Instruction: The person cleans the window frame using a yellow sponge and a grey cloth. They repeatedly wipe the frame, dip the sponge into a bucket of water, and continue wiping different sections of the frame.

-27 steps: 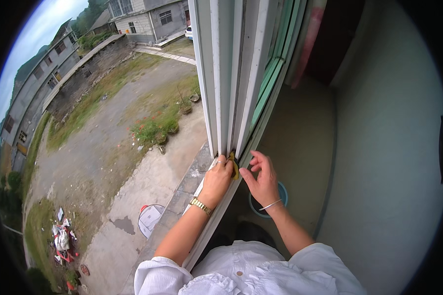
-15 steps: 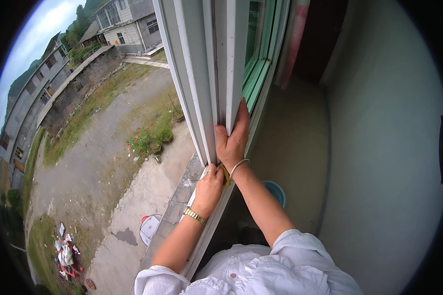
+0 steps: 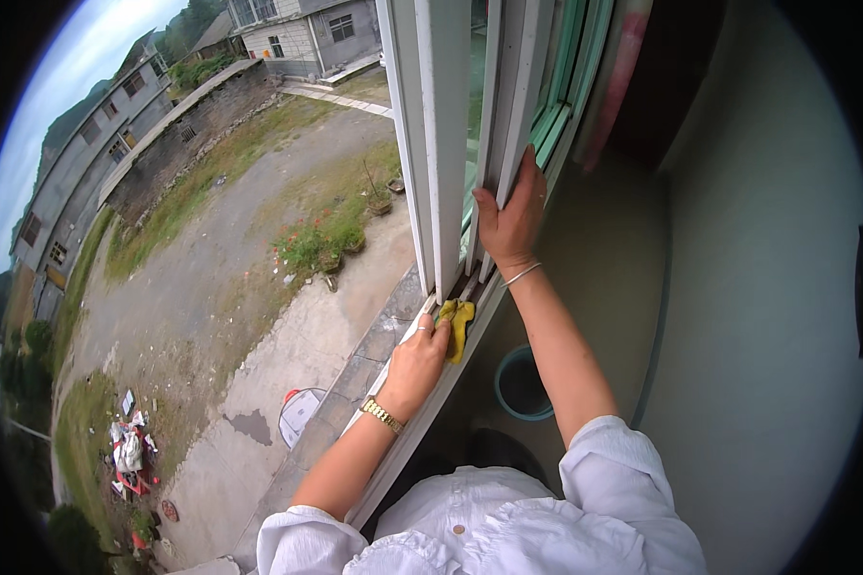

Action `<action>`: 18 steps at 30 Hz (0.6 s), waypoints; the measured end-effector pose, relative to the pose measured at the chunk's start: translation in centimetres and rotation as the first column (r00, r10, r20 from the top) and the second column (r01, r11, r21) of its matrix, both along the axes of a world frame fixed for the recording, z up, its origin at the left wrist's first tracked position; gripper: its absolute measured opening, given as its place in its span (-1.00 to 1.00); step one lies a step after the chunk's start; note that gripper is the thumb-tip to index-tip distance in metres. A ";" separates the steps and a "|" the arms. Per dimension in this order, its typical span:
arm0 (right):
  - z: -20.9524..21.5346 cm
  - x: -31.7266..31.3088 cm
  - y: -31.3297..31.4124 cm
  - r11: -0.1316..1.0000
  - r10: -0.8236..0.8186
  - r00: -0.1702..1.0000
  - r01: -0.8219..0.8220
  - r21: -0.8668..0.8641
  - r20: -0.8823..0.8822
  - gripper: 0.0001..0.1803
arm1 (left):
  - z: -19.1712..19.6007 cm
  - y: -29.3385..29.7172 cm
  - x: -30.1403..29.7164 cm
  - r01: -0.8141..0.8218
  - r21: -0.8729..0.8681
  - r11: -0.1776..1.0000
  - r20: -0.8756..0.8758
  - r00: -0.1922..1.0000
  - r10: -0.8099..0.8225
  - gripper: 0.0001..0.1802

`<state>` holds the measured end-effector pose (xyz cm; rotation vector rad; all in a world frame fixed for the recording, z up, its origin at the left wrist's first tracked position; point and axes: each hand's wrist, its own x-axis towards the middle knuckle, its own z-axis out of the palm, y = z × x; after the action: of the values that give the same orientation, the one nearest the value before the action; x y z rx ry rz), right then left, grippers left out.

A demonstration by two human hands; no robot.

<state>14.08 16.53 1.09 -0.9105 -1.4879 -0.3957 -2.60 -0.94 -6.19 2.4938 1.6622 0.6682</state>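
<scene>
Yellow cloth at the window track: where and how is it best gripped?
Probably by the loose right-hand fold of the yellow cloth, pinched between thumb and fingertips from the right, the room side. That bunched fold shows uncovered, while the left hand covers the left edge and the white upright frame stands close beyond.
</scene>
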 end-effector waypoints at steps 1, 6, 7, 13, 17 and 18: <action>0.7 0.5 0.6 0.999 0.013 1.000 -0.013 -0.044 -0.001 0.02 | 0.3 0.1 0.0 -0.001 0.008 1.000 -0.005 1.000 0.001 -0.68; 1.4 4.9 5.9 0.975 -0.085 0.995 0.095 -0.200 0.056 0.06 | -0.1 0.0 0.2 0.003 0.045 0.999 -0.059 0.998 0.000 -0.65; 2.0 5.1 6.2 0.930 -0.102 0.993 0.118 -0.349 0.065 0.02 | -0.7 -0.2 -0.3 -0.012 0.045 0.999 -0.064 0.998 0.015 -0.65; 4.4 9.2 6.3 0.883 -0.272 0.955 0.296 -0.365 0.117 -0.31 | -1.4 0.1 0.2 -0.045 0.041 0.998 -0.041 0.998 0.047 -0.70; 1.1 8.9 -2.0 0.909 0.073 0.996 -0.085 -0.409 -0.045 -0.53 | -0.9 0.4 0.0 -0.049 0.054 0.997 -0.041 0.998 0.052 -0.70; -0.2 8.9 -4.8 0.843 0.146 0.985 -0.175 -0.508 -0.097 -0.57 | -0.7 0.5 -0.1 -0.040 0.070 0.997 -0.041 0.998 0.043 -0.69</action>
<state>23.00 11.72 0.94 -1.1919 -1.6370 0.1695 -2.67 -0.47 -6.90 2.5442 1.7384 0.6937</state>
